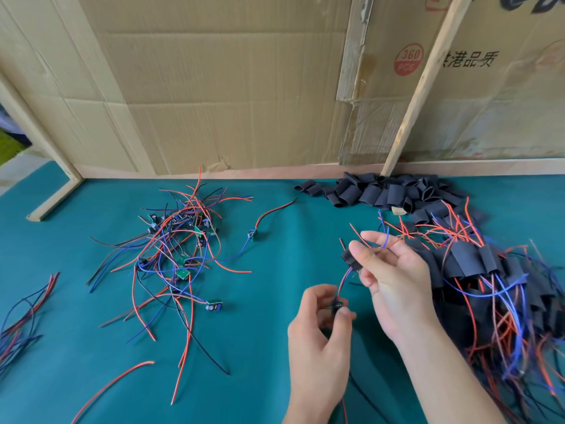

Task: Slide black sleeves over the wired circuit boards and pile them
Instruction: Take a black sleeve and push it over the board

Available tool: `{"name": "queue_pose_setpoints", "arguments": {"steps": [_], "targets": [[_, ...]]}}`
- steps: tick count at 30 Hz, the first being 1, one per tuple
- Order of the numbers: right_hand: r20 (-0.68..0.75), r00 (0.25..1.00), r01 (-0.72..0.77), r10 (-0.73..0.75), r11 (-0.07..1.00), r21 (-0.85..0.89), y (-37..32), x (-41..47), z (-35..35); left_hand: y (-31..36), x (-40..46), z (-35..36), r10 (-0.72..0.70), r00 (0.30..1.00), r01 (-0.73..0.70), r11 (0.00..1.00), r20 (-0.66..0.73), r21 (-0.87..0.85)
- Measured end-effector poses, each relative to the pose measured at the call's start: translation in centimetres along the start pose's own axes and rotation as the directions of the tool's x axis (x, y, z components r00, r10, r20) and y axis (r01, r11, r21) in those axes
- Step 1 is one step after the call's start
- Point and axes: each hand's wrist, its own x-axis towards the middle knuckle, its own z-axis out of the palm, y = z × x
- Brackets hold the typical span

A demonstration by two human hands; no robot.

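While fingers pinch — flat matte sleeve

Teal tabletop — cardboard wall behind.

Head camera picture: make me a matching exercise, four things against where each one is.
1. heap of empty black sleeves
2. tangle of bare green circuit boards with wires
3. pile of sleeved boards
4. small dark board on red and blue wires

A. left-hand grip
B. far edge by the cardboard wall
C. right side
D. centre-left of the green mat

1-B, 2-D, 3-C, 4-A
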Motion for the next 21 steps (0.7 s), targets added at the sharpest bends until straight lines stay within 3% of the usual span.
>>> {"name": "queue_pose_setpoints", "arguments": {"steps": [4,9,13,21], "targets": [[0.043,0.998,0.049,-0.043,0.99,-0.135,0.0,-0.1,-0.2,-0.2,0.1,0.0,0.012,0.999,-0.011,0.999,-0.036,0.031],[0.138,0.989,0.007,0.042,0.941,-0.339,0.7,-0.2,-0.3,-0.5,0.3,-0.2,0.01,0.994,-0.004,0.998,-0.109,0.057],[0.17,0.985,0.067,0.039,0.815,-0.575,1.0,-0.6,0.0,-0.3,0.1,-0.1,0.012,0.994,0.002,0.992,-0.11,0.128],[0.357,0.932,0.322,-0.064,0.599,-0.734,0.9,-0.6,-0.5,0.2,0.1,0.0,0.023,0.993,0.002,0.978,-0.12,0.208]]}}
